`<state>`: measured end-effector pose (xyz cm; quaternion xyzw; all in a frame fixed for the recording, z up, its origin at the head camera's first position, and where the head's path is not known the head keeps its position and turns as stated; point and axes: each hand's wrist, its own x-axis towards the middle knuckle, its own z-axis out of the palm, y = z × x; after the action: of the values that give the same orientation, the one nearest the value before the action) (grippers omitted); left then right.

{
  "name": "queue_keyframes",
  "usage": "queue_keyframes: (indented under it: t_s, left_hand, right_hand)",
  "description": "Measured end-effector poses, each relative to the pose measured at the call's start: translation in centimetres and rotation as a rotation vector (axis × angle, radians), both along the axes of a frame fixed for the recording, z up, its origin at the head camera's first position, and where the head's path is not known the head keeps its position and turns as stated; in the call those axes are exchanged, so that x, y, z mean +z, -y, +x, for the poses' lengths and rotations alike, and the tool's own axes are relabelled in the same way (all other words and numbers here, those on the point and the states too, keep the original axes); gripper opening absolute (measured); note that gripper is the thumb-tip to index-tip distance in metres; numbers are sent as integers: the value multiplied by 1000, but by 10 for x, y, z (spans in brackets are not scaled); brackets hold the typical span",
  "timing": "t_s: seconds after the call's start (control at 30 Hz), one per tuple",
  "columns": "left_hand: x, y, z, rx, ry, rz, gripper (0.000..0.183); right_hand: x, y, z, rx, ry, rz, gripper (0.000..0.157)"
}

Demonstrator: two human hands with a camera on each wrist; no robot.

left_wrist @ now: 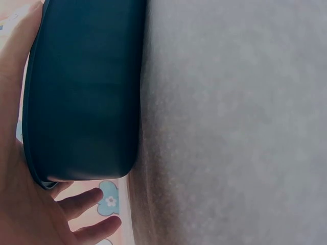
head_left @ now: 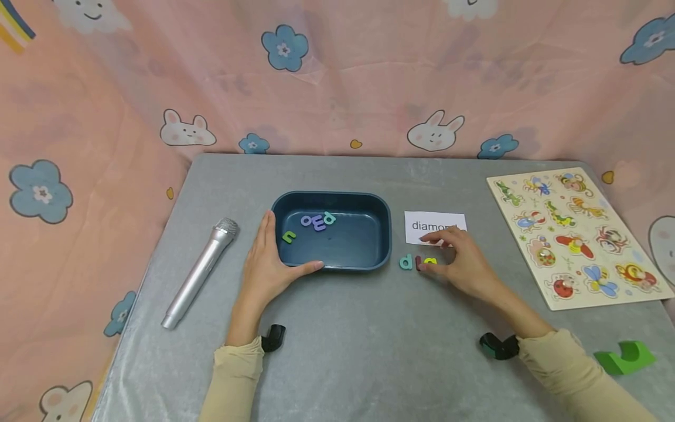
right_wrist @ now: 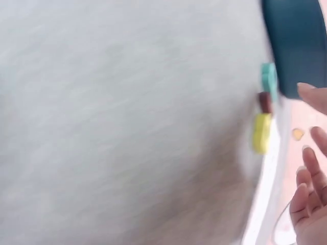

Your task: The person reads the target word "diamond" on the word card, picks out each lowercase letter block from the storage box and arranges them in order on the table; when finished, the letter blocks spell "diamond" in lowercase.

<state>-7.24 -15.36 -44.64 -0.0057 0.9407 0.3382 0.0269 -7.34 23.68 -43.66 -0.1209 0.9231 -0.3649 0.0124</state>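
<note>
My left hand rests against the left end of a dark blue tray, its thumb along the front rim and the other fingers spread by the side wall. Inside the tray lie a purple o, a purple m, a teal letter and a green n. Over the table to the right, my right hand hovers with loosely bent fingers and nothing between them. Below it, in a row, are a teal d, a dark red letter and a partly hidden yellow letter.
A white card printed "diamond" lies behind the row, partly covered by my right hand. A silver microphone lies at the left. An insect puzzle board occupies the right side, with a green arched block nearer the front.
</note>
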Motion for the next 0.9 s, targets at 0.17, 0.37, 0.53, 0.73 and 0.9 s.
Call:
queue_keyframes:
  t_s: [0.17, 0.37, 0.53, 0.73, 0.9]
  left_hand:
    - [1, -1, 0, 2, 2, 0, 147]
    - [1, 0, 0, 3, 5, -1, 147]
    - [0, -1, 0, 6, 2, 7, 147]
    - [0, 0, -1, 2, -2, -2, 146]
    - [0, 1, 0, 0, -3, 1, 146]
  right_hand:
    - [13, 19, -4, 38, -53, -58, 51]
    - [16, 47, -10, 108, -102, -113, 51]
    - [19, 70, -17, 158, -96, -128, 50]
    - [24, 98, -27, 232, -92, -120, 51]
    - [28, 120, -37, 302, -51, -37, 60]
